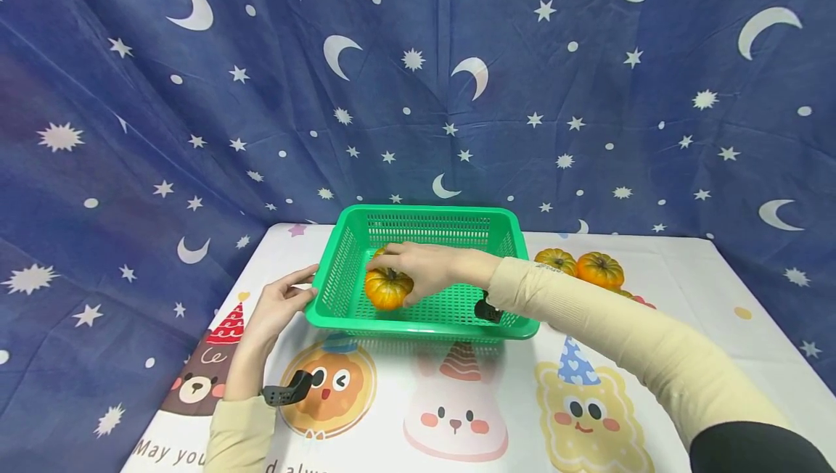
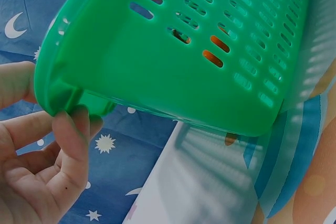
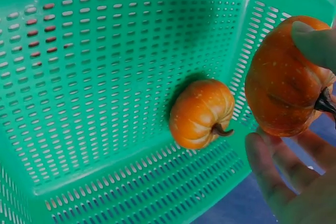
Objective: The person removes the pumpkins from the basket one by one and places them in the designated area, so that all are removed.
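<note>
A green plastic basket [image 1: 424,327] with slotted walls stands on the table. My left hand [image 1: 277,306] pinches its left rim between thumb and fingers, seen close up in the left wrist view. Over the left part of the basket, my right hand [image 1: 431,270] grips a small orange pumpkin [image 1: 387,290] with a dark stem. A second pumpkin [image 3: 202,114] lies on the basket floor near a corner, in the right wrist view. From the head camera it is mostly hidden behind the right hand and the held pumpkin.
More small pumpkins [image 1: 599,270] sit on the table right of the basket, partly behind my right forearm, with something red [image 1: 643,302] beside them. A printed white tablecloth [image 1: 692,284] covers the table. A blue star-and-moon curtain [image 1: 405,132] hangs behind it.
</note>
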### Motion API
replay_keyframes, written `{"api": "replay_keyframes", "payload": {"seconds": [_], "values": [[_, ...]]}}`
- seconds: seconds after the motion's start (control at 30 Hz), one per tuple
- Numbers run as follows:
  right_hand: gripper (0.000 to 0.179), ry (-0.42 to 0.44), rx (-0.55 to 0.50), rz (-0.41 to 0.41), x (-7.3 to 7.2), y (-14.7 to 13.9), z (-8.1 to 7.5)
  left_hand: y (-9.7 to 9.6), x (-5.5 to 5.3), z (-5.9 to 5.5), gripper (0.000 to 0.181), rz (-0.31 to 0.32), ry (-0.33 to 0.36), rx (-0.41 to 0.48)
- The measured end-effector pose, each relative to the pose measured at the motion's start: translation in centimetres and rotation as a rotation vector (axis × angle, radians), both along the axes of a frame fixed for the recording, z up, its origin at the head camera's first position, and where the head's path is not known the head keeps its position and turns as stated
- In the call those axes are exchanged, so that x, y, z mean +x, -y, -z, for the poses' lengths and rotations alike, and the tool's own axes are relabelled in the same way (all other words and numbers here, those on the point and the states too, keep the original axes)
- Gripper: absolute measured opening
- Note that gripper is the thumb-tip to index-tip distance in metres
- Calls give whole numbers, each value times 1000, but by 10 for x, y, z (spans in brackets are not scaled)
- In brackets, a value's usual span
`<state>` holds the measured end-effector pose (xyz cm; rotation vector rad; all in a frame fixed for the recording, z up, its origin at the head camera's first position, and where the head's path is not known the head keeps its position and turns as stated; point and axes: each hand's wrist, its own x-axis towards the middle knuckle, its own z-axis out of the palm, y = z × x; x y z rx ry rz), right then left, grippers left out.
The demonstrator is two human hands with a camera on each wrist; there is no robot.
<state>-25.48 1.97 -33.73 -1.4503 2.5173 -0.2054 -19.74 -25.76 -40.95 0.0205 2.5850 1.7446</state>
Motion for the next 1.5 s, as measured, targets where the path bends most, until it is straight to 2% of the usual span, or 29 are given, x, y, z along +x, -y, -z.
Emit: {"api": "replay_keyframes", "payload": {"seconds": [0.27,0.53,0.97,1.5], "values": [[77,-15,-36,62,12,-20,-5,1,0,0,49,9,-7,4],[75,-72,-75,125,24,-38,-11,3,1,1,49,-1,-6,-3],[75,-156,-145,253,42,-74,-11,3,2,1,50,-1,5,-6],[79,-191,-208,317,60,-116,-11,0,1,0,49,5,-9,-10]]}}
